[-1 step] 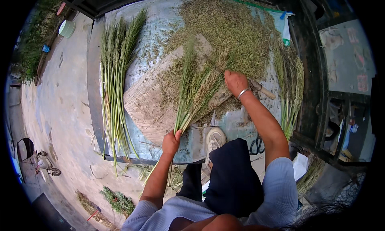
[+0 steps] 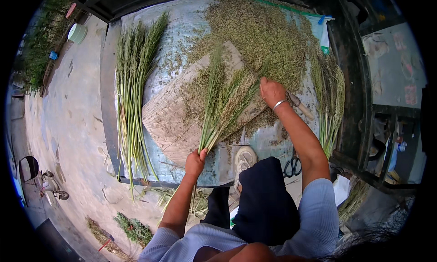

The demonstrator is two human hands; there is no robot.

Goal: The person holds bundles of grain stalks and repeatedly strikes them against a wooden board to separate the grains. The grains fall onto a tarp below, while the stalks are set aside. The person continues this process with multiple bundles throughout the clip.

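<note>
My left hand [image 2: 195, 163] is closed round the lower stems of a bunch of green seed-headed stalks [image 2: 217, 118]. The bunch fans away from me across a pale brown, finely ridged board [image 2: 166, 121] sprinkled with seeds. My right hand [image 2: 273, 93], with a bracelet at the wrist, is closed beside the bunch's upper right side. Its fingers hide what they grip; a thin dark line runs from them to the upper left. Just right of that wrist lies a tool with a wooden handle [image 2: 304, 110]; its other end is hidden.
Loose seeds [image 2: 255, 30] cover the far part of the pale blue sheet [image 2: 182, 16]. Long stalks [image 2: 132, 89] lie at the left, and another bunch [image 2: 330, 93] at the right. Black-handled scissors [image 2: 292, 166] lie near my right knee. My shoe [image 2: 246, 157] rests on the sheet's near edge.
My right hand has moved slightly right and toward me, away from the seed heads. My left hand keeps its hold on the stalks. The whole view has shifted a little.
</note>
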